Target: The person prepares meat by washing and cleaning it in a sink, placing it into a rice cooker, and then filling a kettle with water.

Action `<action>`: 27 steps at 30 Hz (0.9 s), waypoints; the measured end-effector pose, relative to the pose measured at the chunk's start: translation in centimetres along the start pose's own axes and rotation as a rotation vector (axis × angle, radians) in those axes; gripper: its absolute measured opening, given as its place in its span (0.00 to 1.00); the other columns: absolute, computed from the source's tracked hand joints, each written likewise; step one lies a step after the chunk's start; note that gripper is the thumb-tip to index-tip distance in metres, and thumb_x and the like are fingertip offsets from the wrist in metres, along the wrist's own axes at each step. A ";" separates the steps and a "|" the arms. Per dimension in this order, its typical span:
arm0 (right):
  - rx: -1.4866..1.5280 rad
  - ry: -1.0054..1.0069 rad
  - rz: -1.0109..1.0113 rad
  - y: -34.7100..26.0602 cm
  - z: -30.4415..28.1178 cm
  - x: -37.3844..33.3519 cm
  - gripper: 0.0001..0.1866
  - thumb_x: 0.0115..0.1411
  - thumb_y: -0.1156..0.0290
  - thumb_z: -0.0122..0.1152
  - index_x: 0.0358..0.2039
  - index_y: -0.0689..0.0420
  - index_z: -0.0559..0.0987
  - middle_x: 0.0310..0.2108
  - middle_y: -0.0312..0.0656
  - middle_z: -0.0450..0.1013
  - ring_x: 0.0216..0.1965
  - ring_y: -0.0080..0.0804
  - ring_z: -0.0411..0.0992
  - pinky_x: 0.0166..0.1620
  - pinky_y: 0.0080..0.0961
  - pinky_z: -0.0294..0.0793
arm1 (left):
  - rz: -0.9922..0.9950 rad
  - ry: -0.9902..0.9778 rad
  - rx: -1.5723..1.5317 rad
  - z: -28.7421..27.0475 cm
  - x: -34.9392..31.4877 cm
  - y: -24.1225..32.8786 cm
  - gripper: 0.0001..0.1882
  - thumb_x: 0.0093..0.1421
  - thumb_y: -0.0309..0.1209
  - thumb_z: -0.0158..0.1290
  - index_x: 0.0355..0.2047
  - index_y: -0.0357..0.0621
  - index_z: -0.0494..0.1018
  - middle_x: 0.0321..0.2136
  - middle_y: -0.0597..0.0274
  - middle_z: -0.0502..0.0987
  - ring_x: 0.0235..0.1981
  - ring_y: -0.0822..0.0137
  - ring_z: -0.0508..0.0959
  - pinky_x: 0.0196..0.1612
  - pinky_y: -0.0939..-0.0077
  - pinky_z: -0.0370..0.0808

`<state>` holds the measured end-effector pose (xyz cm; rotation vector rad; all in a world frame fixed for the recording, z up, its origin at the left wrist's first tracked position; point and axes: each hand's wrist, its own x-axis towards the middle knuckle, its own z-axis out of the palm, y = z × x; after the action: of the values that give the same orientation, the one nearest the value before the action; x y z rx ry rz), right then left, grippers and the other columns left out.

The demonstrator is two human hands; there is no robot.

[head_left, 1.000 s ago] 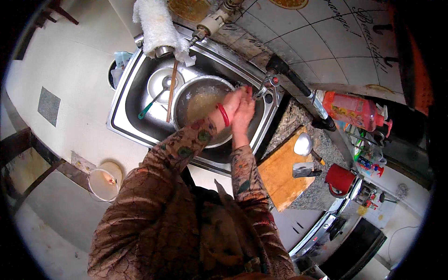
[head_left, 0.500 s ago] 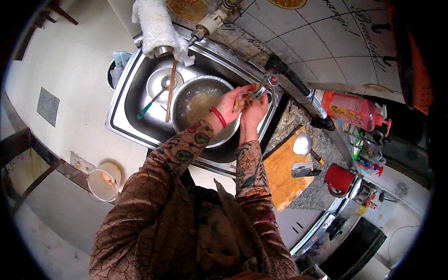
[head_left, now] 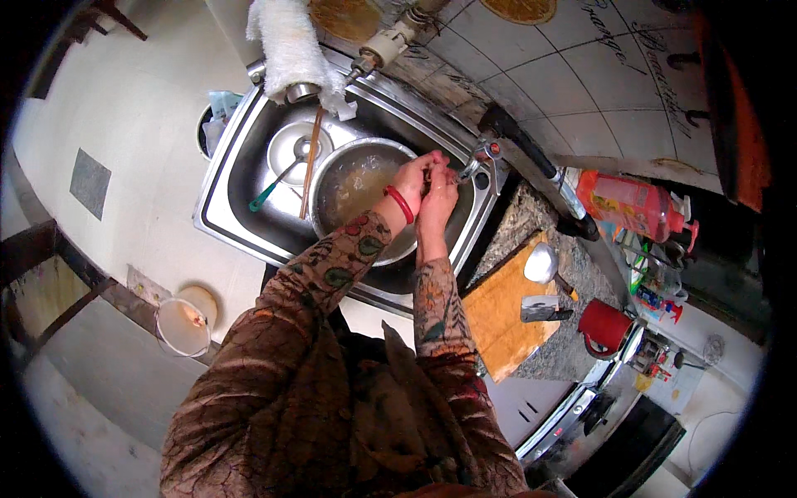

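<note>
Over the right rim of a metal basin (head_left: pixel 322 187), my left hand (head_left: pixel 410 183), with a red bangle (head_left: pixel 400 204) at its wrist, is closed against my right hand (head_left: pixel 437 204). Between them shows a bit of something small and dark brown; the fingers cover most of it, so its kind cannot be told. Cloudy water (head_left: pixel 359 184) with bubbles fills the basin, which sits in a steel sink (head_left: pixel 286 231). Just right of my fingers is the metal tap (head_left: pixel 481 159), close to the right hand's fingertips.
Left of the basin lie a white dish (head_left: pixel 280 149), a green-handled spoon (head_left: pixel 264 196) and wooden chopsticks (head_left: pixel 313 162). A cutting board (head_left: pixel 502 324), ladle (head_left: pixel 541 264), cleaver (head_left: pixel 540 309) and red mug (head_left: pixel 603 325) are at right. A bucket (head_left: pixel 184 325) stands on the floor.
Both hands have drawn back left from under the tap to over the basin's rim. The brown thing, more visible before, is now mostly covered by my fingers. The view has shifted slightly.
</note>
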<state>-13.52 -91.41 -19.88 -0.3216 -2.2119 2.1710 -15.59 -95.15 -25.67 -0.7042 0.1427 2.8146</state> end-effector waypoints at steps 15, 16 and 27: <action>-0.345 -0.211 -0.063 0.6 -2.5 1.9 0.20 0.58 0.66 0.43 0.48 0.64 0.66 0.49 0.47 0.64 0.46 0.30 0.64 0.47 0.25 0.63 | 0.019 0.190 0.201 5.5 -3.8 -1.2 0.17 0.57 0.44 0.41 0.32 0.45 0.72 0.29 0.67 0.74 0.30 0.73 0.71 0.34 0.83 0.66; -0.392 -0.227 -0.083 1.1 -2.3 1.3 0.20 0.58 0.65 0.42 0.48 0.63 0.66 0.48 0.47 0.64 0.46 0.30 0.64 0.47 0.25 0.63 | 0.024 0.171 0.193 5.7 -3.8 -1.1 0.17 0.57 0.44 0.42 0.32 0.46 0.72 0.30 0.67 0.74 0.30 0.73 0.71 0.35 0.82 0.67; -0.577 -0.180 -0.112 2.7 -3.0 3.3 0.20 0.60 0.63 0.38 0.47 0.63 0.66 0.44 0.47 0.65 0.46 0.36 0.63 0.48 0.26 0.62 | -0.039 0.081 0.125 3.9 -3.6 -0.2 0.13 0.56 0.42 0.44 0.31 0.46 0.71 0.30 0.67 0.72 0.31 0.73 0.70 0.36 0.80 0.68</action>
<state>-15.89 -87.85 -22.86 -0.0031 -2.8440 1.5195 -14.22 -95.15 -20.56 -0.7839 0.3125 2.7136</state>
